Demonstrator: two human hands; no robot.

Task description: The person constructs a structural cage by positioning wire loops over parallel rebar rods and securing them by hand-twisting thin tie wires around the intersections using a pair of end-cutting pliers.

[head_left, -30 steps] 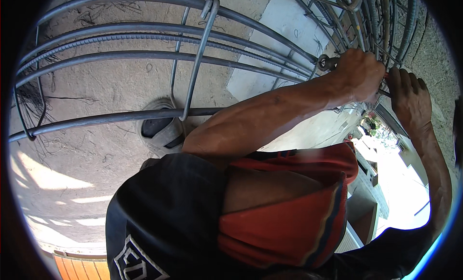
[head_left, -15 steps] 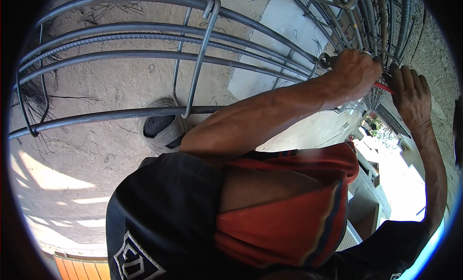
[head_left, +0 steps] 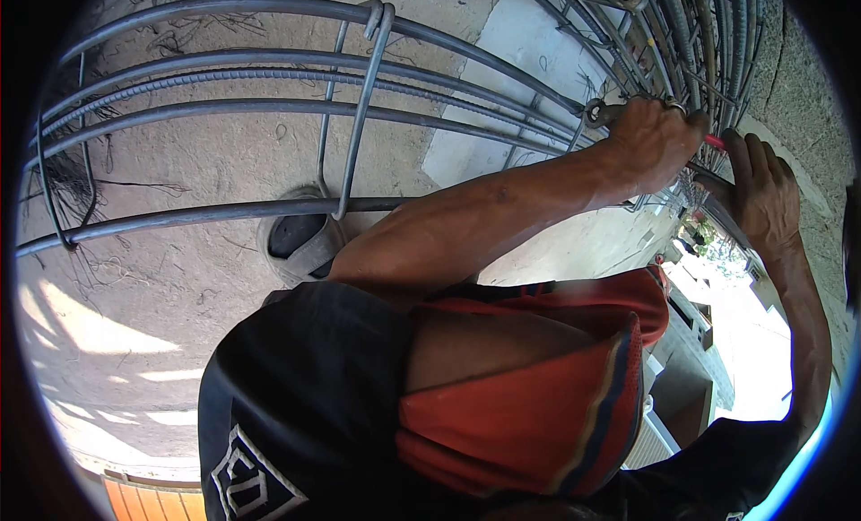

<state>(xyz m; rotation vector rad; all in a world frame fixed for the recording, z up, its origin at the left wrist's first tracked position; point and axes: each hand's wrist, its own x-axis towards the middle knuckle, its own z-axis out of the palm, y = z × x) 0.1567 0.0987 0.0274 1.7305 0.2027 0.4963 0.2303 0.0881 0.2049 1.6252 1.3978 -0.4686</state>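
My left hand is closed round a pair of pincers. Their rounded dark metal head sticks out on the hand's left side, and a red handle end shows on its right. Long steel bars of a rebar cage run to this spot from the left. My right hand is just right of the red end, its fingers stretched side by side over a grey bar. Its thumb and palm are hidden.
Stirrups cross the bars. More bundled rebar stands at upper right beside a rough concrete surface. Loose tie wire lies at the left. My shoe is by the lowest bar, and a white panel lies beneath the cage.
The pincers have shifted slightly left with my left hand, and their red end sits higher. My right hand has moved a little down, its fingers more bent over the bar.
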